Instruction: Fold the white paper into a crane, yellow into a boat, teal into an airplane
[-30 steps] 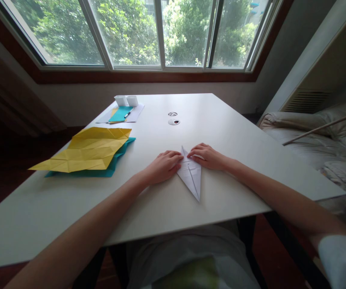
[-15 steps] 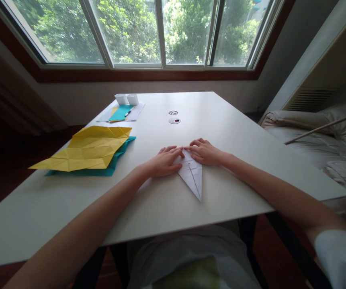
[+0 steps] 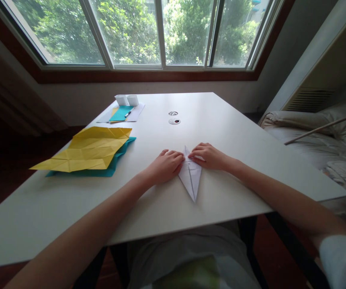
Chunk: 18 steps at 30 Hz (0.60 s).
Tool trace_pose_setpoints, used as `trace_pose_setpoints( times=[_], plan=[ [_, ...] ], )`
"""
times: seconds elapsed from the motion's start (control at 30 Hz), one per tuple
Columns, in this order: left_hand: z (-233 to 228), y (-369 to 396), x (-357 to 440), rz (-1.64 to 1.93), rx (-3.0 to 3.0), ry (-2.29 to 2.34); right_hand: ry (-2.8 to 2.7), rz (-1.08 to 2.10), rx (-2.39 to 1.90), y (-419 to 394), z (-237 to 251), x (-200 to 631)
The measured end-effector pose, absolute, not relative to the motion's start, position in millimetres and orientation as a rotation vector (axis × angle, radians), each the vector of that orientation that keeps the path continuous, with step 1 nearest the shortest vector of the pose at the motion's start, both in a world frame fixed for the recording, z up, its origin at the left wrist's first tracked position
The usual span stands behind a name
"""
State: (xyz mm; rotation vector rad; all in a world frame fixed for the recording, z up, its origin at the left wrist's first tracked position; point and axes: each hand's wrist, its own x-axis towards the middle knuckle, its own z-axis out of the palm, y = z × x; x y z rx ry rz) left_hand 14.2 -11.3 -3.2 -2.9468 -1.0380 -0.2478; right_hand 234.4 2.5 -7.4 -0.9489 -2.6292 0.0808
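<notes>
A white folded paper (image 3: 190, 178), narrow and pointed toward me, lies on the white table (image 3: 221, 132). My left hand (image 3: 164, 165) rests on its left upper edge with fingers curled onto the paper. My right hand (image 3: 209, 155) presses on its right upper edge. The fingertips of both hands nearly meet at the paper's far tip. The upper part of the paper is hidden under my fingers.
Creased yellow paper (image 3: 88, 149) lies over a teal sheet (image 3: 106, 170) at the left. At the far left corner are a teal card with a pen (image 3: 121, 113) and two small white boxes (image 3: 126, 99). Two round cable holes (image 3: 174, 121) sit mid-table. A sofa (image 3: 320, 136) stands right.
Both hands slid forward along the paper's upper edges half a second ago, then came back a little. The paper's near point has shifted slightly to the left.
</notes>
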Motion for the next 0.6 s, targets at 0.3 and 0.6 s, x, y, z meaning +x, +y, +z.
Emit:
trace_pose_setpoints(
  times=[0.3,0.6],
  plan=[
    [2.1,-30.2,9.1,-0.017,-2.981,-1.226,-2.822,0.111,-1.077,-22.6,4.9,239.3],
    [-2.4,-23.9,11.7,-0.174,-2.85,-1.33,-2.661,0.029,-1.081,-12.8,-5.3,234.7]
  ],
)
